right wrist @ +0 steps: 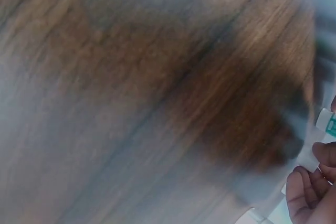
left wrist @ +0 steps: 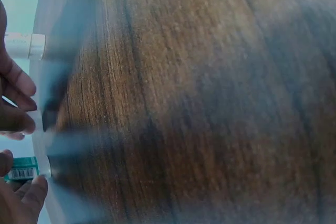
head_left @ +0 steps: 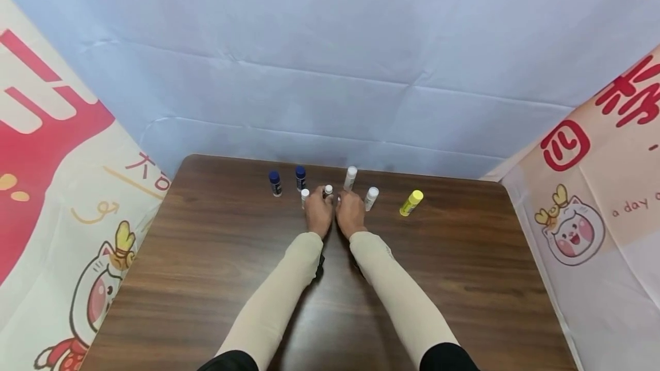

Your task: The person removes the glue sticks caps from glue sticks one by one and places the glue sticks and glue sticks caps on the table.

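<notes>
My left hand [head_left: 318,210] grips a white-ended glue stick with a green label [left wrist: 22,169], a barcode showing on its side. Right beside it, my right hand [head_left: 350,212] pinches a small white cylinder [right wrist: 308,160] between thumb and fingers; most of that piece is hidden. The two hands nearly meet over the table's far part. A white-capped stick [head_left: 305,194] stands just left of the left hand. Behind the right hand is another white stick [head_left: 351,177], and one more white stick [head_left: 371,198] stands to its right.
Two blue-capped sticks [head_left: 275,183] stand at the back left of the brown wooden table [head_left: 438,279]. A yellow stick [head_left: 411,203] stands on the right. A pale cloth wall [head_left: 330,96] rises behind the table's far edge, with printed sheets at both sides.
</notes>
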`<action>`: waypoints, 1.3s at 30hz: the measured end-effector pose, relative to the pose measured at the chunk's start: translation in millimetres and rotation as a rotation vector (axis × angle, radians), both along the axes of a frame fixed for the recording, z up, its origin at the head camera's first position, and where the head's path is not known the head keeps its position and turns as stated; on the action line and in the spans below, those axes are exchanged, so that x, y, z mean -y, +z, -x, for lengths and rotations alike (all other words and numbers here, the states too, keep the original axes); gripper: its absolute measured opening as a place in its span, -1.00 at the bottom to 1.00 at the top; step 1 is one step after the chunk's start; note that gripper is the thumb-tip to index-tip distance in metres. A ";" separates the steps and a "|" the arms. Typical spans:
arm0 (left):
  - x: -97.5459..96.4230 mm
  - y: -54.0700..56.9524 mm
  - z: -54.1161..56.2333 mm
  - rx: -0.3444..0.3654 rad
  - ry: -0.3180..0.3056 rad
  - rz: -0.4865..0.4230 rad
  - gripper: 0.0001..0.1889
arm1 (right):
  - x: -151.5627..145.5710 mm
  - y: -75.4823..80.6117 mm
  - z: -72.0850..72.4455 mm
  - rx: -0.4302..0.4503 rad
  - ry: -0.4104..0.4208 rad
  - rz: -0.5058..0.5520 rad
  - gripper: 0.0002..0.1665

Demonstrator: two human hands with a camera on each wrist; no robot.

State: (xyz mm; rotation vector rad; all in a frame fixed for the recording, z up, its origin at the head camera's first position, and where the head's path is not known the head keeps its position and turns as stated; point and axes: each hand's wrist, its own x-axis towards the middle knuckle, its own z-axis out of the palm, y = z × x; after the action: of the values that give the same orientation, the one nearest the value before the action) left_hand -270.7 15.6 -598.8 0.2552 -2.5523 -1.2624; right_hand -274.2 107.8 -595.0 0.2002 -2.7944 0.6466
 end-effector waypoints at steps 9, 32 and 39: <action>-3.3 -0.1 0.0 0.004 0.008 -0.003 -0.75 | -1.8 -3.9 3.8 0.034 0.002 0.017 -0.94; 0.1 -0.5 -29.2 -0.071 0.176 -0.182 -0.88 | -3.6 -4.2 6.5 0.049 0.022 0.054 -0.87; 4.6 5.7 -39.9 -0.119 0.405 -0.160 -0.85 | -3.2 -5.7 6.7 0.022 0.023 0.048 -0.87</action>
State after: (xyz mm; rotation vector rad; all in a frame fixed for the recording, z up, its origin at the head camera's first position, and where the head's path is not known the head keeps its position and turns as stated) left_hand -230.8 11.0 -593.1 0.6713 -2.1578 -1.2749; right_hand -280.9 111.0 -600.7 0.2172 -2.7978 0.7245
